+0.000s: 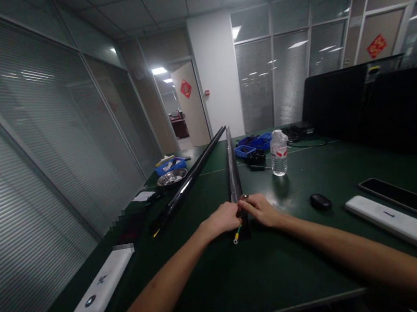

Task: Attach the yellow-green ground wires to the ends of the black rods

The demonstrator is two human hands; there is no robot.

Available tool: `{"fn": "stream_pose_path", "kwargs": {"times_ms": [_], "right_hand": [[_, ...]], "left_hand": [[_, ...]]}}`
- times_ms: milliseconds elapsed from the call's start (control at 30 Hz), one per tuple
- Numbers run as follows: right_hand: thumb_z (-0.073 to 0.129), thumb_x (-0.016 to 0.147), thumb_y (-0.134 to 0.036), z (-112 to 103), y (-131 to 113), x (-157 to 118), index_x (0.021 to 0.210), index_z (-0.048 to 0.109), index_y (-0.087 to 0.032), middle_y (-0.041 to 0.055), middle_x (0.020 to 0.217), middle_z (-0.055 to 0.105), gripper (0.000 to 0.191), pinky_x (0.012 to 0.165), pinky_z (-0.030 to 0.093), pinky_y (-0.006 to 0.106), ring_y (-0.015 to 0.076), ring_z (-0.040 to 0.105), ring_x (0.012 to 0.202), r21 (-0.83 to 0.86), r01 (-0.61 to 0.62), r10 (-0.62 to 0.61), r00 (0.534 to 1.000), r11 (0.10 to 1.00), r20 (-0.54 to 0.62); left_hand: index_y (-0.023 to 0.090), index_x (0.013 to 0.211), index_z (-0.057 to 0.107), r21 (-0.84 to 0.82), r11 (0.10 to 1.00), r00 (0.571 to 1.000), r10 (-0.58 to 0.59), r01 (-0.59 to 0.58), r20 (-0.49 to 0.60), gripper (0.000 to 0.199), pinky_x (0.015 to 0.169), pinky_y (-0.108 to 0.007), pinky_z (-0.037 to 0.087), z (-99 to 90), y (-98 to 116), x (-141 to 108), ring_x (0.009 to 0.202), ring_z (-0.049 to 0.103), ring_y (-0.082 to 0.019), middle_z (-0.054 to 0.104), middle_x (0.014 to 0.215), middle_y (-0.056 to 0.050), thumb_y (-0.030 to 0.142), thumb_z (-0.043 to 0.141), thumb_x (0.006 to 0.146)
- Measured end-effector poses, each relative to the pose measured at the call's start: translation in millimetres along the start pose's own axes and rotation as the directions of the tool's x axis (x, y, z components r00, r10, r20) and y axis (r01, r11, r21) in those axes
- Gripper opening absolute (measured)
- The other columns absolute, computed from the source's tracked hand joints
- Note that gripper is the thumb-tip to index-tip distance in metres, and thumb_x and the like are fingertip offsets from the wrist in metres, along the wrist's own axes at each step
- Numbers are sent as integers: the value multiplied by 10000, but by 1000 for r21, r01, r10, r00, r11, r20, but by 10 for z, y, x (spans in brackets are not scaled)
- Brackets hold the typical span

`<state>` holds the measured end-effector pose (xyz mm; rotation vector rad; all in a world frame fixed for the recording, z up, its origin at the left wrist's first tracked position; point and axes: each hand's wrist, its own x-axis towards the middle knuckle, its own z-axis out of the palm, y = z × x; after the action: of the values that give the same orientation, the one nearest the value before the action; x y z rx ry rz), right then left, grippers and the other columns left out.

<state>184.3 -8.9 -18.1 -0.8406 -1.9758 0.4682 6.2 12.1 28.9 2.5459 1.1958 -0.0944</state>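
Both hands meet at the near end of a long dark bar [232, 168] that lies on the green table, pointing away from me. My left hand [224, 217] has its fingers closed round the end of the bar from the left. From the right, my right hand [260, 209] pinches at the same end, by a small metallic piece [245, 197]. A short yellow-green wire with a ring terminal [236, 238] sticks out below my left hand. What exactly lies between the fingers is hidden.
Left of the bar lies a second long black bar [192, 177], with a metal bowl [172, 177] and blue tray [170, 166] beyond. A water bottle [278, 154], blue bins [254, 144], mouse [321, 201], phone [407, 198] and white devices [397, 223] [104, 283] stand around.
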Motion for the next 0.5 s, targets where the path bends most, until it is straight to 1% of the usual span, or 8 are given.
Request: {"fn": "stream_pose_path", "kwargs": {"times_ms": [167,267,367,433,500], "right_hand": [[409,1036,-352,76,-82,-30,739,627,-158,28,705,657,417,640,433,244,146,604,626,-121,-39,32,998,992,-58],[408,1036,-341,90,-106,-33,735,624,-161,38,699,655,412,633,428,258,154,604,616,-152,-63,51,995,986,-85],[402,1039,-383,51,-80,-26,788,630,-168,48,751,662,402,669,446,267,164,617,674,-96,1,-5,999,995,-45],[396,1037,-429,2,-44,-8,810,634,-169,54,789,664,419,709,467,273,171,625,725,-12,53,-53,999,998,10],[396,1030,-473,-47,-10,21,814,637,-165,54,801,662,447,729,480,277,173,627,746,75,70,-75,995,995,66]], "left_hand": [[145,996,666,-18,1000,1000,-4,4,8,197,582,-210,475,-11,-1,-8,816,686,-206,703,999,-111,191,577,826],[145,978,666,-22,1000,1000,-5,5,9,180,591,-208,479,-22,9,-13,811,688,-203,705,985,-108,187,581,825],[151,974,668,-14,1000,1000,8,-8,2,171,618,-213,489,-34,27,-22,831,688,-209,705,973,-102,199,591,830],[157,978,665,-16,1000,1000,10,-10,3,167,623,-213,489,-40,35,-27,835,687,-209,704,968,-94,215,597,837],[161,973,658,-27,1000,1000,-3,4,11,162,605,-213,484,-41,35,-27,822,686,-207,700,960,-88,242,607,842]]}}
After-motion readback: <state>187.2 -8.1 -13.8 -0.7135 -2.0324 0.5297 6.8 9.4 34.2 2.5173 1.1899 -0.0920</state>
